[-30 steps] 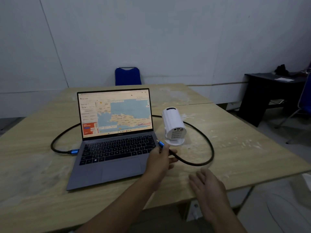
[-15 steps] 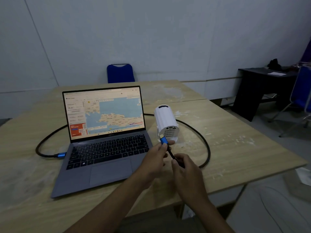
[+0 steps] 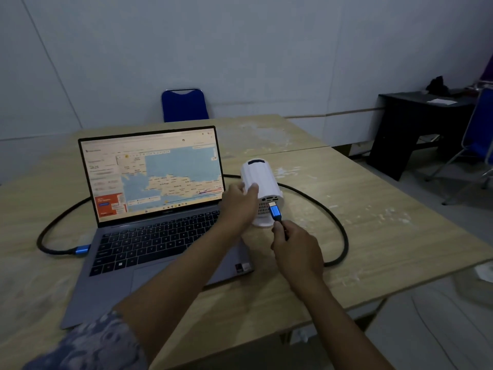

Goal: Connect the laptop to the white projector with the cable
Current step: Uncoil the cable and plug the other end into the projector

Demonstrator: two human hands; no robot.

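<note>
I see the white cylindrical projector (image 3: 261, 186) on the pale wooden table (image 3: 373, 222), just right of the open grey laptop (image 3: 157, 217). My left hand (image 3: 238, 202) grips its side. My right hand (image 3: 294, 248) pinches the black braided cable (image 3: 338, 225) behind its blue metal plug (image 3: 275, 212), whose tip sits at the projector's rear ports. The cable's other blue end (image 3: 82, 249) meets the laptop's left edge
</note>
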